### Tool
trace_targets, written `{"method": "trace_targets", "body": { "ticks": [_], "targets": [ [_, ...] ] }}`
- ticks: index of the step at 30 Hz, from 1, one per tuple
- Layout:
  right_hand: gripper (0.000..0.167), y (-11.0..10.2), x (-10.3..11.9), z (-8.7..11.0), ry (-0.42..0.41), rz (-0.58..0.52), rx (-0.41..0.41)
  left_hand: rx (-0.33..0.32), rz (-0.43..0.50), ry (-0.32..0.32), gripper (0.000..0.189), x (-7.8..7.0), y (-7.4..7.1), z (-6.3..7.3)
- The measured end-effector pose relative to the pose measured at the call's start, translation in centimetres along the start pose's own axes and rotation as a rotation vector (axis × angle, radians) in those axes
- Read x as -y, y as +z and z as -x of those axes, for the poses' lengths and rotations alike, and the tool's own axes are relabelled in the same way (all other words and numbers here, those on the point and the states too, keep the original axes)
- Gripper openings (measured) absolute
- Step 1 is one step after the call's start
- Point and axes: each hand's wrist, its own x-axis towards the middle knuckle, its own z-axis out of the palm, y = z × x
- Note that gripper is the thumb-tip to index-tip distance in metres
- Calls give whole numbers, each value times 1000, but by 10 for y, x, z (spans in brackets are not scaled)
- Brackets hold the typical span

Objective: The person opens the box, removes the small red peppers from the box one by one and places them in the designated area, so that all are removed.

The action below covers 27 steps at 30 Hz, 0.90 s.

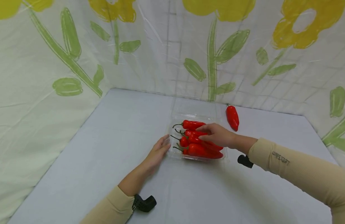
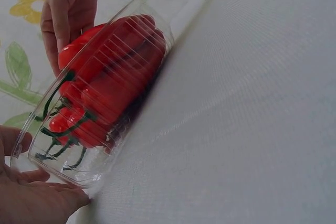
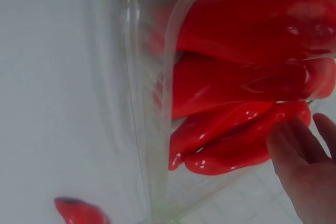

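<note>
Several glossy red chili peppers [image 1: 204, 151] with curled green stems lie side by side in a clear plastic box [image 1: 224, 154], stems to the left. My left hand [image 1: 159, 150] grips the box's left end; the left wrist view has its fingers [image 2: 71, 198] around the corner of the clear wall. From the right, my right hand [image 1: 217, 134] reaches over the box. Its fingers are loosely extended, with the fingertips on the peppers near the far side. In the right wrist view its thumb [image 3: 286, 148] overlaps one chili pepper [image 3: 236, 148].
One more red chili pepper [image 1: 232, 117] lies on the white tabletop [image 1: 127, 124], behind and right of the box. A curtain [image 1: 158, 56] with yellow flowers hangs along the table's back and sides. A black wrist device [image 1: 144, 203] is on the left forearm.
</note>
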Motion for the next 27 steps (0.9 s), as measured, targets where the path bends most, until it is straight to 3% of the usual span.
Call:
{"method": "trace_targets", "body": {
  "ticks": [10, 17, 27],
  "targets": [
    [47, 0, -6, -8, 19, 39, 104, 2, 2, 9, 50, 2, -1, -1],
    [46, -5, 0, -18, 13, 151, 167, -17, -5, 4, 50, 0, -1, 0],
    [49, -6, 9, -22, 79, 196, 246, -9, 2, 16, 51, 4, -1, -2]
  ]
}}
